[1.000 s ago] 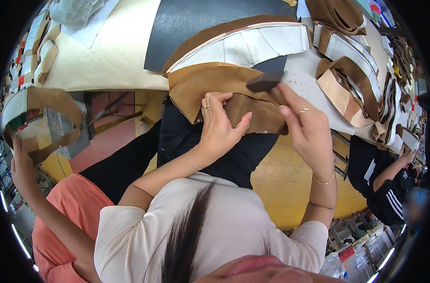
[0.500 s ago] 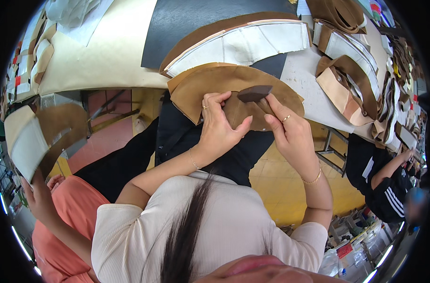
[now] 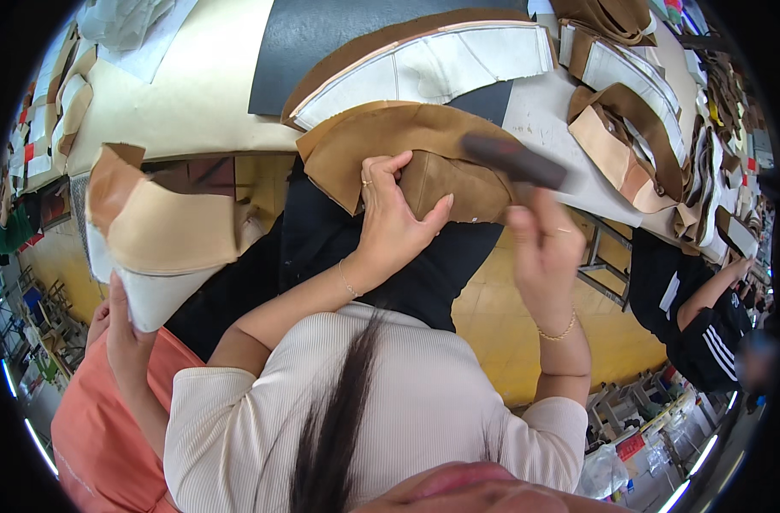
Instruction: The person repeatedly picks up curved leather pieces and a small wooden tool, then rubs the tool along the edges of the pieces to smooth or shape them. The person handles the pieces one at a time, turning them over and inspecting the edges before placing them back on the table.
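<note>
Left hand (image 3: 397,209): is resting on the brown leather (image 3: 460,188); whether it is grasping cannot be told.
Right hand (image 3: 547,244): is grasping the hammer (image 3: 514,160), its head appearing blurred.

Crumpled translucent plastic (image 3: 125,21) on a white sheet (image 3: 161,50); yellow floor (image 3: 510,342); coral-clad co-worker (image 3: 108,419) at left.

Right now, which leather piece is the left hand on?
The brown one in front of the white-lined arch; that arch and the looped piece at right lie untouched.
</note>
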### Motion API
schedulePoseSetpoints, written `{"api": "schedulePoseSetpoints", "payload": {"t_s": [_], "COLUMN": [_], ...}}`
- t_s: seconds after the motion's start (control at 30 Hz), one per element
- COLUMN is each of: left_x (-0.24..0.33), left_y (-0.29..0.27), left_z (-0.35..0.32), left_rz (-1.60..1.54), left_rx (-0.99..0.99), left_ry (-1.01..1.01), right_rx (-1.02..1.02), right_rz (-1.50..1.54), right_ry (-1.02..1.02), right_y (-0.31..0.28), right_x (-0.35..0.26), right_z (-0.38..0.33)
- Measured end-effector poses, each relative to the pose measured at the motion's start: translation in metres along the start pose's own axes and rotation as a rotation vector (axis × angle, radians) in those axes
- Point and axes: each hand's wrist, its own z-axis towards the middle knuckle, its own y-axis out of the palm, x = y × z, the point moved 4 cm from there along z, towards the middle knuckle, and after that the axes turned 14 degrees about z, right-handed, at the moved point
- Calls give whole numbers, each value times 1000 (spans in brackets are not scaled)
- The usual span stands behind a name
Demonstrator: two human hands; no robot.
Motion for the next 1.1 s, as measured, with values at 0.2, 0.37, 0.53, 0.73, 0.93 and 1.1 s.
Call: {"api": "schedulePoseSetpoints", "payload": {"t_s": [0.2,0.37,0.53,0.73,0.93,1.1], "left_x": [-4,-5,-7,-5,-2,-5], "left_y": [-1,-1,2,3,-5,-1], "left_z": [-8,-9,-13,-11,-14,-17], "left_rz": [-17,4,50,-18,12,4], "left_rx": [-52,-46,-75,-9,-25,-33], "left_ry": [-19,-23,6,-4,3,20], "right_rx": [-199,-56,-281,21,-119,-201], "right_rz": [-218,-147,-325,1,-215,-303], "right_ry": [-83,-77,-2,-213,-162,-86], "right_y": [16,-1,15,6,14,25], "right_x": [-1,-12,-11,-18,-20,-10], "right_z": [7,4,-6,-10,-20,-30]}}
